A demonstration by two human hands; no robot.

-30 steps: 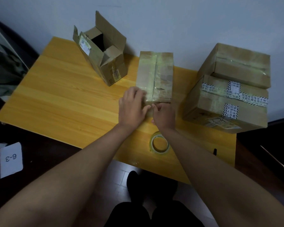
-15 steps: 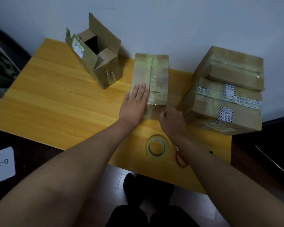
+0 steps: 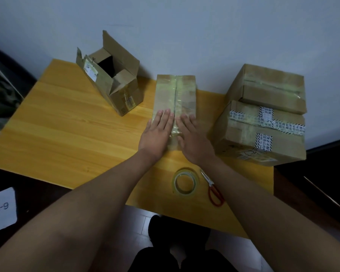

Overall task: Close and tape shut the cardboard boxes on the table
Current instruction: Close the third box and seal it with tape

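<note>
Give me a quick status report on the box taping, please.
Both hands flat: left hand, right hand pressing the taped box. Open box untaped. Tape roll, scissors idle. Nothing blocking.

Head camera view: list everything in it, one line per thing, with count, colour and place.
table: one, yellow wood, against the wall.
open box: one, brown cardboard, far left of the table, flaps up.
taped box: one, brown cardboard with clear tape along its seam, centre, under both hands.
stacked boxes: two, brown cardboard, taped, right side; the lower one carries black-and-white printed tape.
tape roll: one, clear, lying flat near the front edge.
scissors: one pair, red handles, just right of the tape roll.
paper label: one, white, marked 6-3, on the floor at left.
left hand: flat, fingers straight on the taped box.
right hand: flat beside it on the same box.
</note>
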